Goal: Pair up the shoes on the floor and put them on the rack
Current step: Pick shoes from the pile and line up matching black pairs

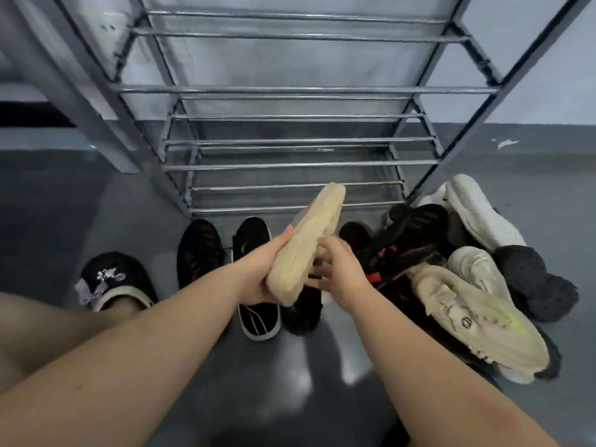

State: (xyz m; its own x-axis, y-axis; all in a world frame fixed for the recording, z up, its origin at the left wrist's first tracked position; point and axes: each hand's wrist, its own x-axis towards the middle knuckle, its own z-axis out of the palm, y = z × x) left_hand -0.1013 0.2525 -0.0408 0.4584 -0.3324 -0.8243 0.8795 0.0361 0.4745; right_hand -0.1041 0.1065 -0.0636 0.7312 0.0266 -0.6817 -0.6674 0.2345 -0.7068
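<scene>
Head view: left hand [258, 272] grasps a beige shoe [306, 243] held above the floor [113, 204], near the rack [290, 166]; right hand [342, 269], fingers relaxed, touches it. Rack shelves bare; its apparent mate [477, 317] lies in the right pile. Pairing barely begun.

Black sneaker [301, 312] mostly hidden behind the beige shoe [306, 243]; rack [300, 90] top cut off.

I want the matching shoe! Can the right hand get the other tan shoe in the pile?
Probably yes. The right hand is open, and the other tan shoe lies on top of the pile, uncovered, on that hand's side.
</scene>
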